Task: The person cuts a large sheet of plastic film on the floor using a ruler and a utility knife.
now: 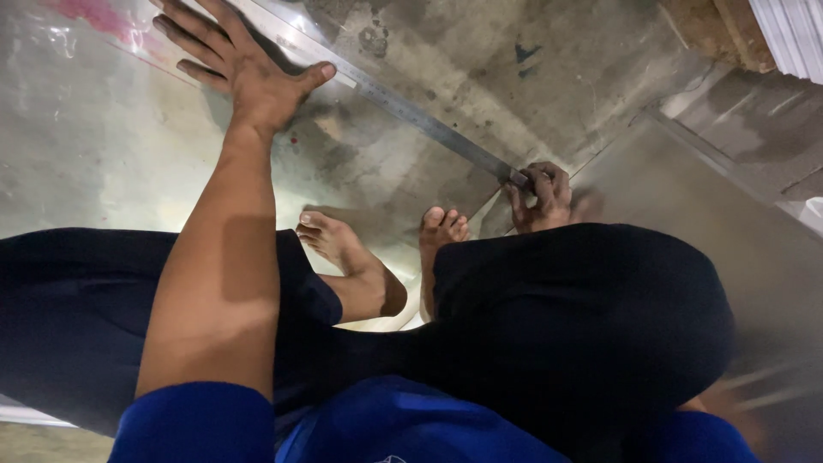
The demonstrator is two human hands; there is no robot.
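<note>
A long steel ruler (411, 111) lies diagonally across a clear plastic sheet (94, 146) on the concrete floor. My left hand (236, 60) presses flat, fingers spread, on the ruler's upper-left part. My right hand (542, 195) is closed around a small tool at the ruler's lower-right end; the tool itself is mostly hidden by the fingers. I am crouching, with both bare feet (343, 249) on the sheet below the ruler and my dark-clothed knees filling the lower view.
Stained concrete floor (549, 77) extends at top. A grey flat panel (737, 214) lies to the right. A white ribbed object (793, 30) and a brownish block sit in the top-right corner.
</note>
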